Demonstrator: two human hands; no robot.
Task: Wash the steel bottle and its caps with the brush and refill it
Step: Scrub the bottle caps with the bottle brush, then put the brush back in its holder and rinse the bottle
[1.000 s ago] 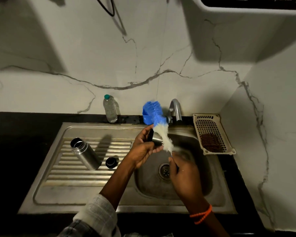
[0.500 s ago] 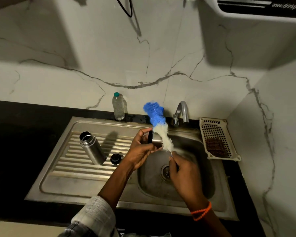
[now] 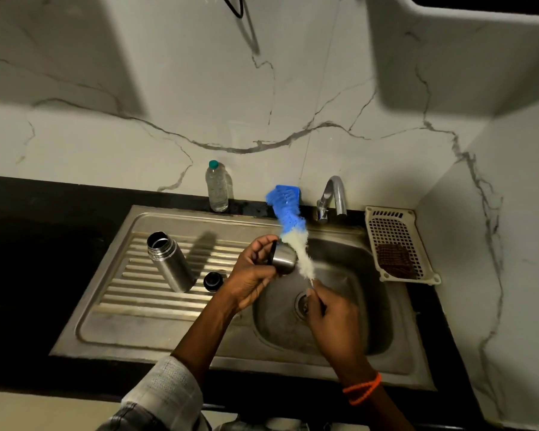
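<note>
Steel cap (image 3: 283, 260), gripped in our left hand (image 3: 252, 275), now meets white bristles rather than blue; our right hand (image 3: 330, 318), closed on the brush (image 3: 293, 234), draws it back, so scrubbing continues.

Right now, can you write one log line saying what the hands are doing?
left hand: holds steel cap | right hand: holds brush against cap | steel bottle: open, on drainboard

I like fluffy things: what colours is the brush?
The brush is blue at the tip and white lower down, seen from the head camera.
</note>
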